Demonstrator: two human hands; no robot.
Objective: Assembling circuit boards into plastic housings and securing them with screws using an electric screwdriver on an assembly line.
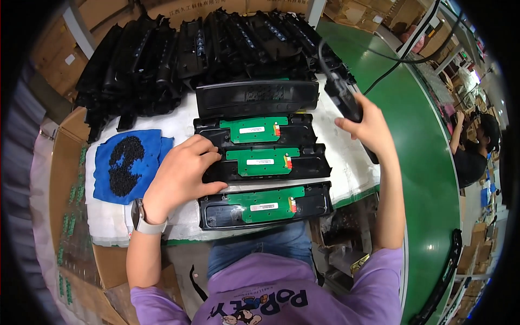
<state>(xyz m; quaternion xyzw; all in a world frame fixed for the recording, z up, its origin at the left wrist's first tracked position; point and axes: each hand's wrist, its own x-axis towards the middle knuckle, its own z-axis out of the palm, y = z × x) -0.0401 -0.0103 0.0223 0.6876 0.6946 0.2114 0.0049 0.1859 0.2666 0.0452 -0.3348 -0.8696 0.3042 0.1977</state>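
Note:
My right hand (371, 125) is wrapped round a black electric screwdriver (344, 99), whose cable rises from its upper end; it is to the right of the panels, apart from them. My left hand (180, 169) has its fingers and thumb about the left end of a long black plastic panel (315, 167). A green circuit board (247, 169) with a white label and a red-and-yellow connector lies in this panel. Similar panels with boards lie in front (219, 218) and behind (299, 133). Farther back is a black panel (222, 100) showing no board.
Many black plastic housings (208, 51) are piled along the table's back. Small black screws (125, 181) lie on a blue cloth (105, 187) at left. Cardboard (65, 168) borders the left side. Right of the table, a person (474, 154) is seen beyond the green floor (428, 189).

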